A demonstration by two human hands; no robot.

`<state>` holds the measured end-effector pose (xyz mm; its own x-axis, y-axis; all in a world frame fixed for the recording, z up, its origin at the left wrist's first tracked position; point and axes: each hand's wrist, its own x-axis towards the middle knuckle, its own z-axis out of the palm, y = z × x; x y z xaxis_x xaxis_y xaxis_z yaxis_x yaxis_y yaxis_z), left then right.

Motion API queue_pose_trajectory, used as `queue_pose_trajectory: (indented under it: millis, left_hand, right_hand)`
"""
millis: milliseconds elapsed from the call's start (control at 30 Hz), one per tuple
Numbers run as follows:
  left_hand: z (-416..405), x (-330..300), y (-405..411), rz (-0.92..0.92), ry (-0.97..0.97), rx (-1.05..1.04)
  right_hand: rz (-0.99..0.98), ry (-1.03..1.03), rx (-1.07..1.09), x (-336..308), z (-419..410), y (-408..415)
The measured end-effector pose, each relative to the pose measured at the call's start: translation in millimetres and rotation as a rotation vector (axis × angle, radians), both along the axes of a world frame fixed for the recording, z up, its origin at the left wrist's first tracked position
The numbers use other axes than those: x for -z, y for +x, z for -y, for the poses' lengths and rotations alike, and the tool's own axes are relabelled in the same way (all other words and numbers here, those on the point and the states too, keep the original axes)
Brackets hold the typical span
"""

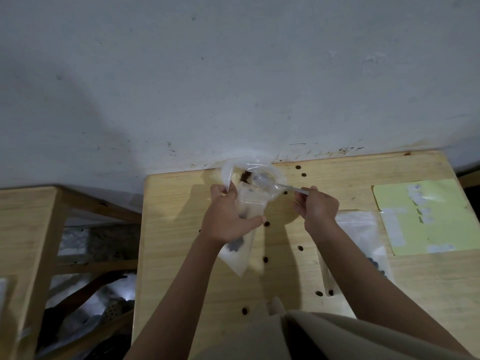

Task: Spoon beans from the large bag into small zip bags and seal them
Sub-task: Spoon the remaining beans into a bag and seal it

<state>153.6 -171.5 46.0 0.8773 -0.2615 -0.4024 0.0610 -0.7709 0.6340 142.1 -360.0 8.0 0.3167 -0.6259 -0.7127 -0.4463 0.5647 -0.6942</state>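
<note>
Nearest the camera, beige clothing (324, 336) covers the bottom edge, and both bare forearms reach forward over the wooden desk (181, 255). Loose brown beans (265, 259) lie scattered across the desk, some near the front edge, others farther back beside the wall. Under the right forearm lies a small zip bag (363, 229) flat on the desk, with a few dark beans inside at its near end. To the right of it sits a pale yellow sheet (441, 229) bearing whitish patches. Farther in, the left hand (228, 216) has its grip closed around a second small zip bag (240, 258), held up off the desk with its mouth toward the wall and a few dark beans in its lower part. The right hand (318, 206) pinches the handle of a clear plastic spoon (262, 179), whose bowl sits inside the open mouth of the large bag (233, 167) at the desk's far edge, against the grey wall (233, 74). Brown beans show in that bag beside the spoon.
</note>
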Motion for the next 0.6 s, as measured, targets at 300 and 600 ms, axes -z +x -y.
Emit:
queue_pose_trajectory:
  millis: [300, 600]
  left_hand:
    - [-3, -6, 2, 0.036, 0.040, -0.011]
    - [-6, -3, 0, 0.040, 0.081, 0.009]
  right_hand:
    - [0.038, -0.044, -0.026, -8, 15, -13]
    - [0.140, -0.134, -0.074, -17, 20, -29]
